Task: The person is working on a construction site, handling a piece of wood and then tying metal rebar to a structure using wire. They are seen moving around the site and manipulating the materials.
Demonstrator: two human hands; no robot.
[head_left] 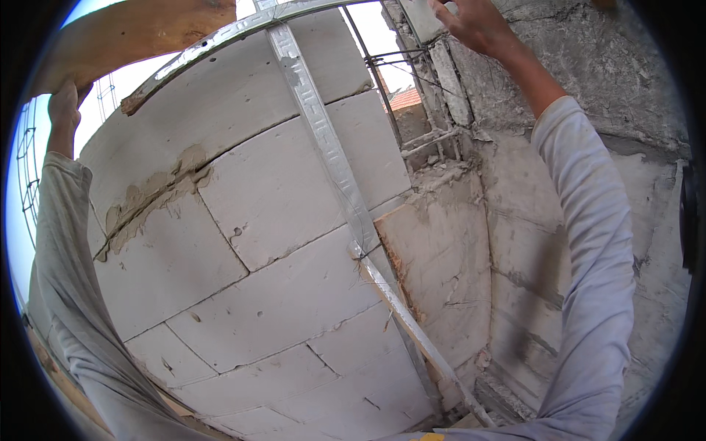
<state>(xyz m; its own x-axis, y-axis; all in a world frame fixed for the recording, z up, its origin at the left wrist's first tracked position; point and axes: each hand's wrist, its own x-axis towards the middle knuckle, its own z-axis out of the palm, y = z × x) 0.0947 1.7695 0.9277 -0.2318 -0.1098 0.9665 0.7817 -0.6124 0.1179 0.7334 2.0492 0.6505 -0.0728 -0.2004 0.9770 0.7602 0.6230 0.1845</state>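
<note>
My left hand [65, 106] is raised at the far left, closed on the lower end of a wooden board [140, 44]. The board hides part of its fingers. My right hand [474, 26] reaches up to the top edge, beside the rough concrete. Its fingers are curled, with a small pale bit between them that I cannot make out. Between my arms stands a wall of large pale blocks [287, 184], with mortar [154, 195] smeared along one joint. A metal-faced straight bar [220, 40] crosses the top of the wall.
A dented metal strip [320, 125] runs down the wall, tied to a thin wooden batten [412, 323]. Steel rebar [375, 70] stands in the gap by the corner. Rough grey concrete [588, 66] forms the right side. More rebar [28, 169] rises at far left.
</note>
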